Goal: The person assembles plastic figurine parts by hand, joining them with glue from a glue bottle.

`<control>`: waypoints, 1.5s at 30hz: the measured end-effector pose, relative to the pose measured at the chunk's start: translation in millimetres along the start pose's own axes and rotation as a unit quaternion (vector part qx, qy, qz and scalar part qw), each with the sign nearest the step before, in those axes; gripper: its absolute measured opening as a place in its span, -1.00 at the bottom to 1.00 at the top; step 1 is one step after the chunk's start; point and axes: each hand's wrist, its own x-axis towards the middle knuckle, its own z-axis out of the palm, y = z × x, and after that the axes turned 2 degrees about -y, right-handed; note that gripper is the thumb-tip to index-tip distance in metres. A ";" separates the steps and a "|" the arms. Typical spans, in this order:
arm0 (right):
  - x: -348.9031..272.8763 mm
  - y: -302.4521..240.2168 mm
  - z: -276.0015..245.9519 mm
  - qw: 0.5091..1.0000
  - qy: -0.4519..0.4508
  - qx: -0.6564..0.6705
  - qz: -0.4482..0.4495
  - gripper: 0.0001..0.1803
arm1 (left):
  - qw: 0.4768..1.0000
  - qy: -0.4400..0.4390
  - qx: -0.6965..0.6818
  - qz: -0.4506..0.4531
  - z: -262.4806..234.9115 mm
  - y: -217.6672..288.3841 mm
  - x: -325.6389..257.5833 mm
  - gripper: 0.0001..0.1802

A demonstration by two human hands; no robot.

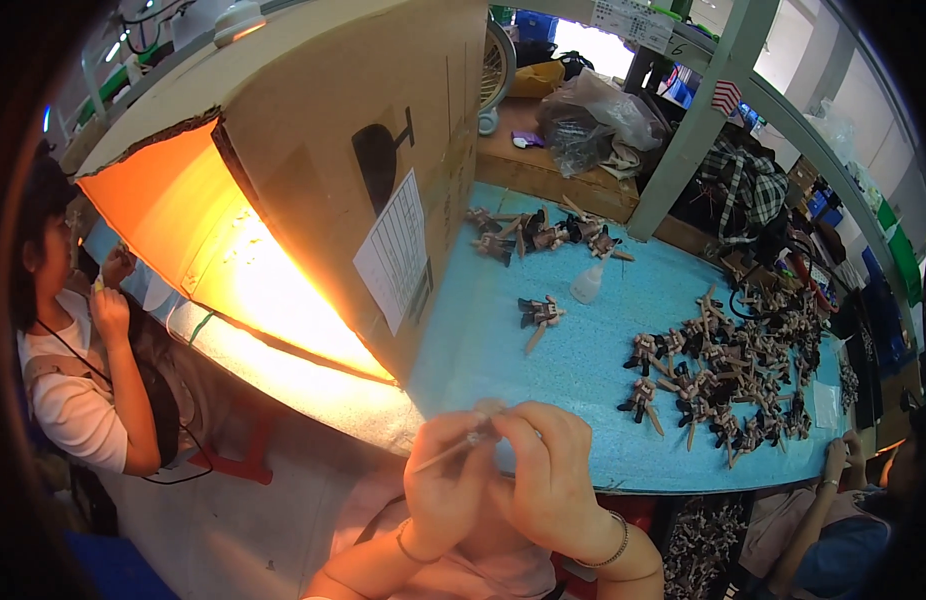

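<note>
The left hand (448, 480) and right hand (551, 472) meet just above the near edge of the blue table (583, 360), fingers pinched together around a thin pale stick (445, 452) that slants down to the left (what sits at its upper tip is too small to tell). A metal bracelet (608, 555) circles the right wrist. Beyond the hands, a single small toy figure (539, 314) lies alone on the table, with a white squeeze bottle (587, 283) near it and a dense heap of similar dark and tan figures (733, 375) to the right. To the left stands a large cardboard box (323, 170), lit orange inside.
</note>
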 end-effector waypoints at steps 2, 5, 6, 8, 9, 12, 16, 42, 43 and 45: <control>0.1 5.9 4.6 1.000 0.003 -0.008 -0.003 -0.46 | 1.000 0.004 -0.006 -0.020 4.6 0.3 -3.6 -0.75; -2.3 13.4 0.9 0.999 0.007 0.037 0.039 -0.44 | 0.997 -0.049 0.039 -0.054 0.3 7.8 -2.9 -0.68; -5.4 19.9 -1.9 0.999 0.005 0.035 0.040 -0.44 | 0.988 -0.109 0.087 -0.070 -3.5 12.0 -1.2 -0.64; -12.2 33.8 -4.7 0.956 -0.019 0.271 0.114 -0.37 | 0.961 -0.179 0.210 -0.021 -14.3 27.4 6.0 -0.62; -14.9 36.9 -0.8 0.956 -0.019 0.268 0.116 -0.37 | 0.955 -0.210 0.210 0.007 -17.9 31.0 9.4 -0.61; -23.7 39.9 9.5 0.777 0.050 0.594 0.201 -0.26 | 0.960 -0.198 0.196 0.019 -17.7 36.5 19.1 -0.61; -28.4 39.0 7.7 0.702 -0.001 0.693 0.167 -0.26 | 0.958 -0.208 0.191 0.052 -11.3 34.7 31.6 -0.61; -23.3 14.7 25.5 0.696 0.072 0.673 0.238 -0.18 | 0.960 -0.207 0.177 0.068 -16.3 36.3 19.4 -0.25; -23.5 10.9 27.5 0.695 0.094 0.668 0.251 -0.18 | 0.960 -0.190 0.193 0.075 -17.2 35.1 18.4 -0.25; -24.8 9.5 28.6 0.713 0.111 0.642 0.259 -0.17 | 0.961 -0.202 0.174 0.069 -17.9 33.7 16.0 -0.20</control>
